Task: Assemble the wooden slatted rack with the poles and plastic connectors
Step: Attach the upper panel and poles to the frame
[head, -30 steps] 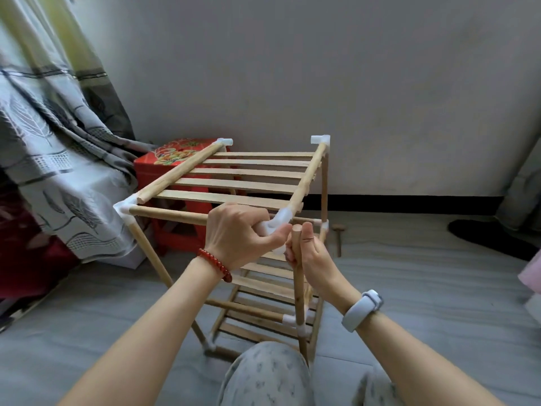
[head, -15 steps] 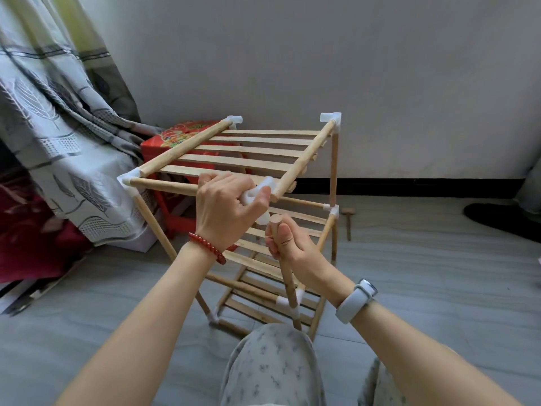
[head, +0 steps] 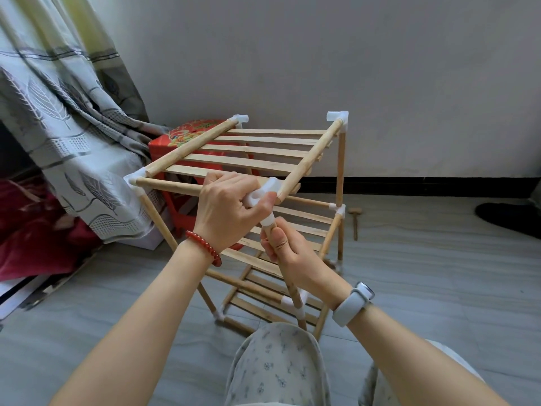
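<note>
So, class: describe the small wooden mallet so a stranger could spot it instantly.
Start at the wooden rack in the middle of the room. Look at the grey floor just right of it, towards the wall. The mallet lies there alone, the only loose wooden piece.

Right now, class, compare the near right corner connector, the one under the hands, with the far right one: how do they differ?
The near connector is gripped by the left hand; the far connector is untouched. Under the near connector the right hand holds a tilted pole at its lower socket; whether it is fully seated cannot be told. The far connector sits atop an upright pole. Both are white plastic corner pieces on the top shelf.
</note>
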Available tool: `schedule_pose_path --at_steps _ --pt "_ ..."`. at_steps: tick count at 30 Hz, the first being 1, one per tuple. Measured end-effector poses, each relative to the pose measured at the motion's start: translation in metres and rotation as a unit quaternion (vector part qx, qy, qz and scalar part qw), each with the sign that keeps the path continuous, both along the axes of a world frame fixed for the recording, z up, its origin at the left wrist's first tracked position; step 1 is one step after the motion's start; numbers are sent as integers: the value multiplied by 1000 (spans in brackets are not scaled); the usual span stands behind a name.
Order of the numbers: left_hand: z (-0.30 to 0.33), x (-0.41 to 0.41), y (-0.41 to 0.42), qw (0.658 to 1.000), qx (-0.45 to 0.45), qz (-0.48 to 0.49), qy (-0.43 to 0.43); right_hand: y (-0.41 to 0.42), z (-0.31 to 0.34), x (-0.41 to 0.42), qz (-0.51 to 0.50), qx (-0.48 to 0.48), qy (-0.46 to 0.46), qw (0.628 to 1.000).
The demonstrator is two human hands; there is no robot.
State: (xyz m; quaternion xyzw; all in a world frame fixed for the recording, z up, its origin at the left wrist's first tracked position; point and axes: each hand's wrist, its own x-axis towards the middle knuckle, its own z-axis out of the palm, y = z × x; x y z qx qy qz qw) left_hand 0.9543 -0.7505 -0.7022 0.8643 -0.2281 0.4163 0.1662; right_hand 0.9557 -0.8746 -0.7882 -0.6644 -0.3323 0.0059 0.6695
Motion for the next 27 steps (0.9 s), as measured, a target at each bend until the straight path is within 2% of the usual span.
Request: schedule_pose_path --at_steps 8,10,11,14,16,19,22,27 --pt "-5 -4 1 999 51 -4 3 -14 2 0 36 -59 -5 998" --pt "-5 -7 -2 999 48 3 17 -26 6 4 76 -66 53 994" --pt "-4 -8 -2 999 37 6 33 -32 9 6 80 -39 97 991" --pt "-1 -13 -4 995 6 21 97 -36 28 20 35 101 262 959" --pt "3 -13 -8 989 8 37 144 -34 46 32 9 122 317 941" --pt "7 -13 -15 982 44 70 169 -29 67 42 -33 96 351 931" --pt "7 -15 -15 982 70 53 169 -30 75 46 -69 66 350 932" --pt "9 -19 -16 976 88 51 194 -33 88 57 -72 86 352 929"
